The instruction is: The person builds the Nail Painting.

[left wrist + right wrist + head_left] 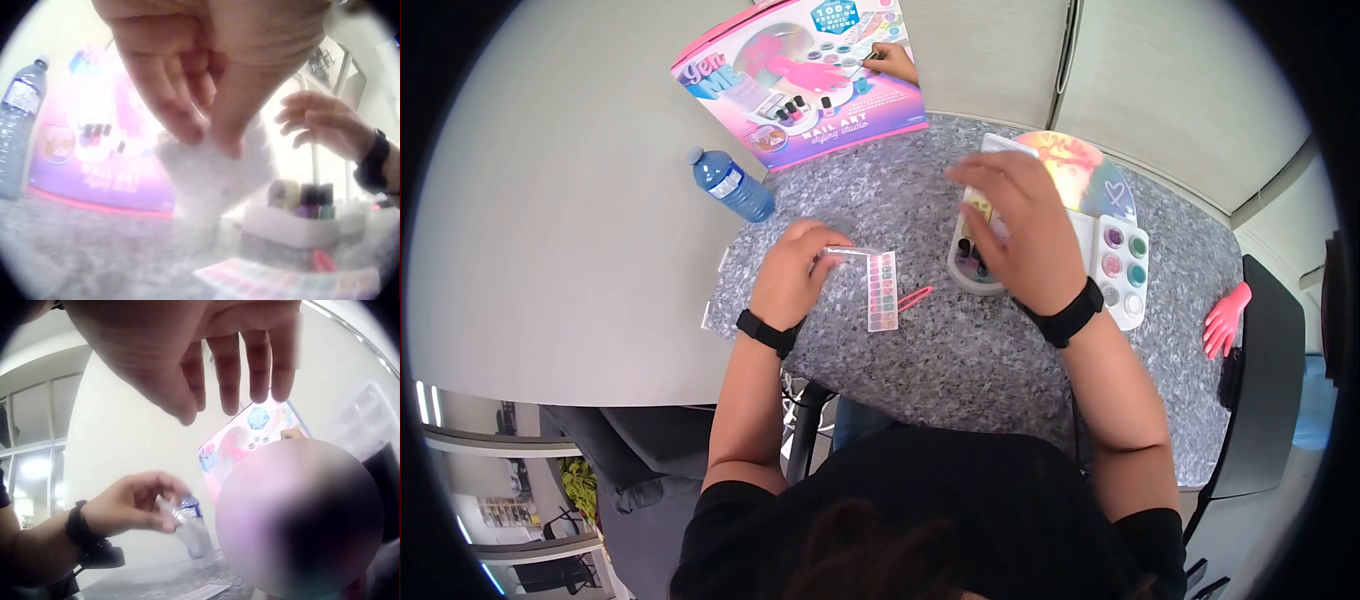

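Observation:
Between thumb and fingertips, my left hand point(790, 275) pinches a translucent plastic piece point(212, 172), held above the grey speckled table point(960, 370). Just to its right lies a sheet of small pastel nail stickers point(883, 292), with a slim pink tool point(916, 298) like tweezers beside it. My right hand point(1030, 235) hovers over the white tray point(977, 287), fingers spread and loosely bent, nothing in them. Dark-capped nail polish bottles point(965, 250) stand in that tray, partly hidden by the hand.
A nail art box point(800, 85) stands at the back, a water bottle point(735, 187) left of it. Right of the tray are a shiny rounded panel point(1090, 165) and a white palette point(1122, 270) of coloured pots. A pink model hand point(1226, 322) lies near the right edge.

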A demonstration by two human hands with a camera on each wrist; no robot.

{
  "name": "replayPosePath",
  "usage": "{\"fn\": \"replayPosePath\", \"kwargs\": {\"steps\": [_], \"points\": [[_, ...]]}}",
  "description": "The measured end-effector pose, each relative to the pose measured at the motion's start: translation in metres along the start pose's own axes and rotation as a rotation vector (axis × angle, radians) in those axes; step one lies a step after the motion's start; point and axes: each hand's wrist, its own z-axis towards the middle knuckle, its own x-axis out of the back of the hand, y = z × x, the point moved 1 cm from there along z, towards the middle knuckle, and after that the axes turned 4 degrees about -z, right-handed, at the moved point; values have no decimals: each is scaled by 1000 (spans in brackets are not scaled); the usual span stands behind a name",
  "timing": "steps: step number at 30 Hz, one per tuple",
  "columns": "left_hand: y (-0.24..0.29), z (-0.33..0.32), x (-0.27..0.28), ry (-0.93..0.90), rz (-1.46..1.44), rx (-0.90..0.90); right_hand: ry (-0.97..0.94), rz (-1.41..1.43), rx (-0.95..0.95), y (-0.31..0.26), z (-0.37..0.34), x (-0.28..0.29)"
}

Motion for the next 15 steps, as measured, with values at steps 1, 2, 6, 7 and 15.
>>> {"fn": "replayPosePath", "kwargs": {"steps": [1,2,6,7,15], "points": [[12,2,0,84,5,-27,-50,89,21,-5,-2,-2],[24,4,-1,168,11,-53,-100,179,41,-11,-3,-4],[77,8,-17,320,-232,-97,-180,309,74,-31,-16,-12],[86,8,-20,343,-262,-156,-165,264,109,-31,-19,-13],[49,-14,-3,300,82,134,12,197,-313,24,-5,2]]}}
